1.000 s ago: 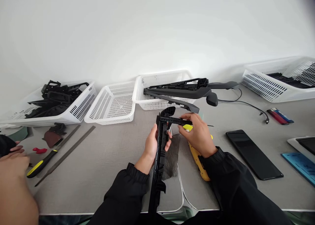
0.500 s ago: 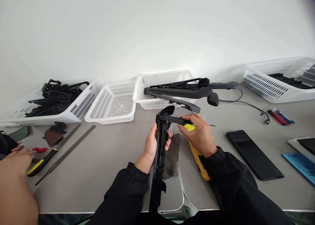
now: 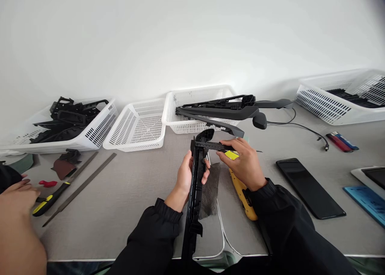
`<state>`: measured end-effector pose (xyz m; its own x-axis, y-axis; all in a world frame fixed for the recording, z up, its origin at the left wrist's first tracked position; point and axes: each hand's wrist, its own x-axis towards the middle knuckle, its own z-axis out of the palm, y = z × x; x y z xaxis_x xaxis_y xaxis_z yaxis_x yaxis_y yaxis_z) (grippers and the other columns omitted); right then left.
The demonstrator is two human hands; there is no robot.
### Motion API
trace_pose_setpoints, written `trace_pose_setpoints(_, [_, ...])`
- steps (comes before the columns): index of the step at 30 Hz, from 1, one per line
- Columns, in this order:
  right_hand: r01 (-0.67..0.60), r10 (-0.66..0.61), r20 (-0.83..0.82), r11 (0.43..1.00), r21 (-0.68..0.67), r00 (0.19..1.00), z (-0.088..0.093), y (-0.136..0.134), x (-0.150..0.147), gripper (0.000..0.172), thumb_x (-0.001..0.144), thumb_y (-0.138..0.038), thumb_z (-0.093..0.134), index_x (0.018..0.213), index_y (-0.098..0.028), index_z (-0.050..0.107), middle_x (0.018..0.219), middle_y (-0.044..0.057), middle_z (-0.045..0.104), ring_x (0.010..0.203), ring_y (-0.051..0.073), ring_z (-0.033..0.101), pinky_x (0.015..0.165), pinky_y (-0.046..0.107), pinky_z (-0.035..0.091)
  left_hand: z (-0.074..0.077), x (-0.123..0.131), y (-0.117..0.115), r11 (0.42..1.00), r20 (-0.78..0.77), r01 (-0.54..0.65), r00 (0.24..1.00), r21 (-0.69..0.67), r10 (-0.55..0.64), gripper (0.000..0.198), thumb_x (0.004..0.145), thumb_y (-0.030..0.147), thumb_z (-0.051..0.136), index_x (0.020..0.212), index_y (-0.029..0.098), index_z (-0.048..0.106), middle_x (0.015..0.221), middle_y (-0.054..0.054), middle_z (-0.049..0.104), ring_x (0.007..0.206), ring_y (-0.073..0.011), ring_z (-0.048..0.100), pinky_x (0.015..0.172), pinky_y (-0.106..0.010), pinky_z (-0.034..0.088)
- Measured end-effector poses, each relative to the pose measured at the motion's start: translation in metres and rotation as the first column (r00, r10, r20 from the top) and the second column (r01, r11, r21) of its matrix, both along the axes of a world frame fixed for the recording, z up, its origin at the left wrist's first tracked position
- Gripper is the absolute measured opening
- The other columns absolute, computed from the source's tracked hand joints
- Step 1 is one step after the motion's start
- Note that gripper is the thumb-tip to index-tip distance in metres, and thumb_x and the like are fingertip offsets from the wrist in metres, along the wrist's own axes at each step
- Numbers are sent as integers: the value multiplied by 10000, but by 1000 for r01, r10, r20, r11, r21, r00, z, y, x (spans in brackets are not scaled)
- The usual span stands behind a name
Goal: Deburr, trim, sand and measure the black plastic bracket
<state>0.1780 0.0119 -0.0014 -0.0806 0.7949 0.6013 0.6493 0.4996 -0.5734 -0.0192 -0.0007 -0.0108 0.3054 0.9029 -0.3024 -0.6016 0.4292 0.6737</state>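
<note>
1. Head view shows one long black part (image 3: 195,187), which is held slanting over the counter (image 3: 138,178).
2. Two hands of the person are at this part. The left hand (image 3: 184,174) has its grip closed around the upper half. The right hand (image 3: 246,162), just right of the part, has its grip clamped on one caliper-like tool (image 3: 215,146), which crosses the part's upper end.
3. White baskets (image 3: 134,147) are four: two left of the part, one beyond it, one far to its right.
4. Files (image 3: 82,187) are two, both well left of the part; one has a yellow-and-black handle.
5. Right of the part are one dark sheet (image 3: 209,193), one yellow tool (image 3: 242,197) and, farther, one black phone (image 3: 311,189).
6. Far left of the part, a co-worker's hand (image 3: 21,195) is visible, its arm cut off by the picture edge; what it holds is hard to make out.
7. The part's lower end merges with dark clothing. The right sleeve (image 3: 282,215) hides some of the yellow tool. In the basket beyond, dark pieces (image 3: 222,114) overlap, so I cannot count them surely.
</note>
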Motion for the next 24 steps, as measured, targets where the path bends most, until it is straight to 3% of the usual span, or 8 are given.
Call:
trace_pose_setpoints(8, [46,-46,-20,999,1,999,-3,0,-2,138,908,-231,708,1045,-245,707,1018,86,781,1002,319,745,859,469,620,7,1,-2,1000,19,0,1000,-6,0,499,1007,604,536,1134,146,689,717,-48,695,443,-145,569,340,-220,368])
trace_pose_setpoints(24, [-8,8,-15,998,59,1000,1,-1,0,151,966,-236,743,1114,-223,773,1000,90,813,944,309,718,840,471,606,8,-1,-1,1000,28,3,1000,-18,-2,495,1001,572,540,1119,114,687,721,-62,700,435,-150,568,332,-223,374])
